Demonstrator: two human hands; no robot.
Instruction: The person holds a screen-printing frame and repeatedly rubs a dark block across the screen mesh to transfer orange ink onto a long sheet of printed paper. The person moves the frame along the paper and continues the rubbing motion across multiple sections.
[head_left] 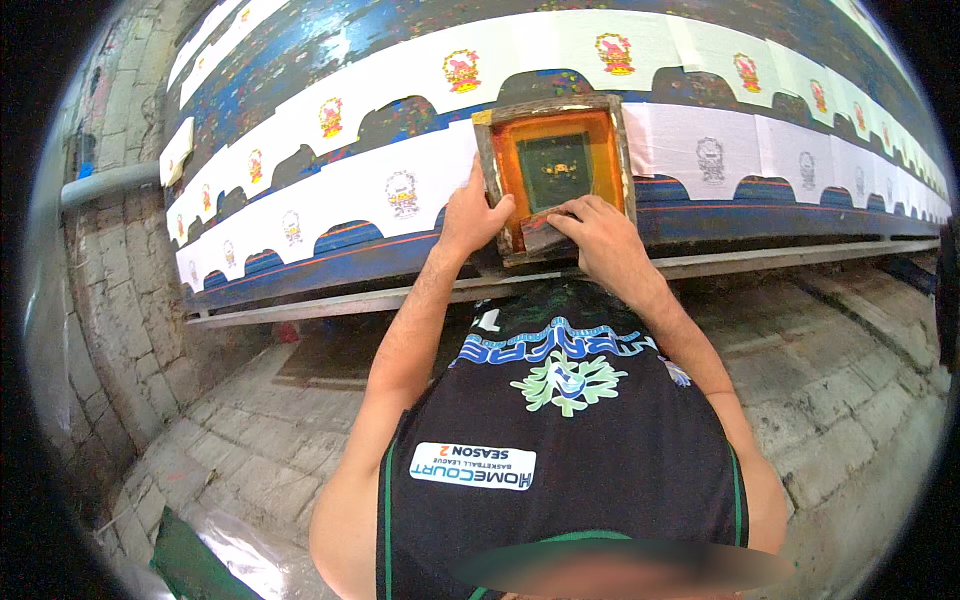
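A wooden-edged printing screen [627,150] with an orange mesh border and a dark middle lies over the row of white cloth pieces in front of me. My left hand [472,212] holds its left side, the thumb over the frame's edge and a finger stretched along the outside. Inside the frame's lower part, my right hand [606,240] grips a small flat squeegee [540,234], its fingers bent over the top edge. The squeegee's far end is hidden by that hand. Cloth pieces on both sides, such as the left one [430,178], carry dark outline prints.
The long blue-stained table [390,236] stretches away to both sides. Farther back lies another row of white cloth [540,50] with red and yellow prints. A metal rail [720,262] runs along the near edge. A grey pipe [115,184] stands at the left, above paved floor [240,420].
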